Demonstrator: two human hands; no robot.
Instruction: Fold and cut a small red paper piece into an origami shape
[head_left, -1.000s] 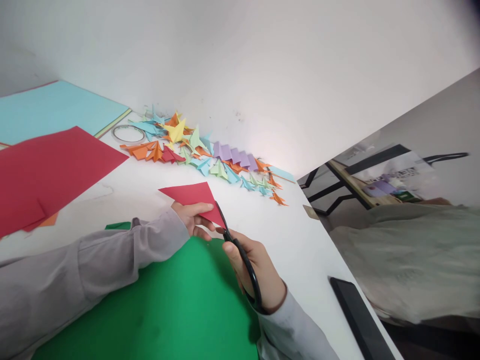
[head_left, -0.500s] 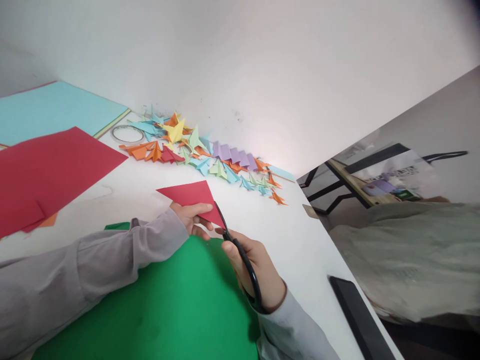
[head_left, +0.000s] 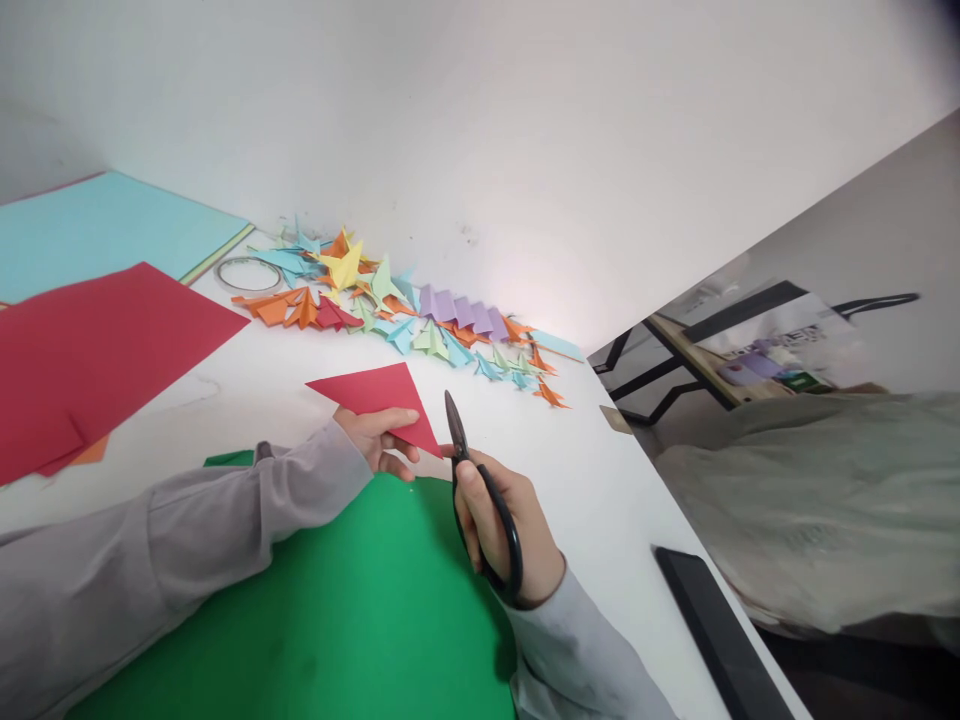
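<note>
Held in left hand [head_left: 375, 430]: red piece [head_left: 367, 388], pinched with thumb on top and fingers beneath, remaining fingers loosely curled; raised above desk [head_left: 570, 480], near far edge of green sheet [head_left: 337, 600].

Held in right hand [head_left: 529, 510]: black scissors [head_left: 455, 425], gripped by the loops, thumb and fingers curled closed around them; blades seemingly together, pointing away, just beside right edge of red piece but apart from it. Lower corner of red piece close to right fingertips; contact there impossible to tell.

Step in hand, by judgement: trimming at right edge of red piece, blades out of the paper. Called for by any further cut: opening of blades, lining up with the edge, steady hold of red piece, left fingers well away from the line.

Also on desk: large red sheet [head_left: 112, 350] at left; blue sheet [head_left: 127, 230] behind; ring [head_left: 250, 290] beside row of folded shapes [head_left: 345, 268] along wall [head_left: 450, 120]; black slab [head_left: 697, 620] at right.
</note>
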